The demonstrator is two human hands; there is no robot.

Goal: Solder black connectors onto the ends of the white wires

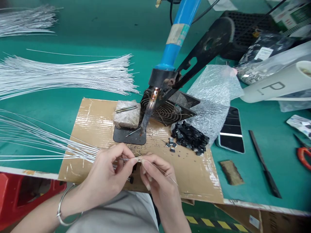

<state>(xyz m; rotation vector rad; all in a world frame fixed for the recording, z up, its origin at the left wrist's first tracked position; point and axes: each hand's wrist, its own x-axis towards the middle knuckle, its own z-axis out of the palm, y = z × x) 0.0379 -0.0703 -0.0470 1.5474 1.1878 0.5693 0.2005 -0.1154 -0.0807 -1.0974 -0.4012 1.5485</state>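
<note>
My left hand is closed in a pinch at the end of a thin white wire, near the front edge of the cardboard. Fingertip to fingertip with it, my right hand pinches a fine thin wire that trails back over its fingers. The small joint between the fingertips is mostly hidden. A loose bunch of white wires runs in from the left beneath my left hand. Just beyond both hands, a blue-handled soldering iron hangs tip-down in a black stand.
Under the tip lie a dark pad and a wrapped block. A round-grilled fan stands behind. Small black connectors are heaped on the cardboard. To the right are a phone, a file and orange-handled scissors.
</note>
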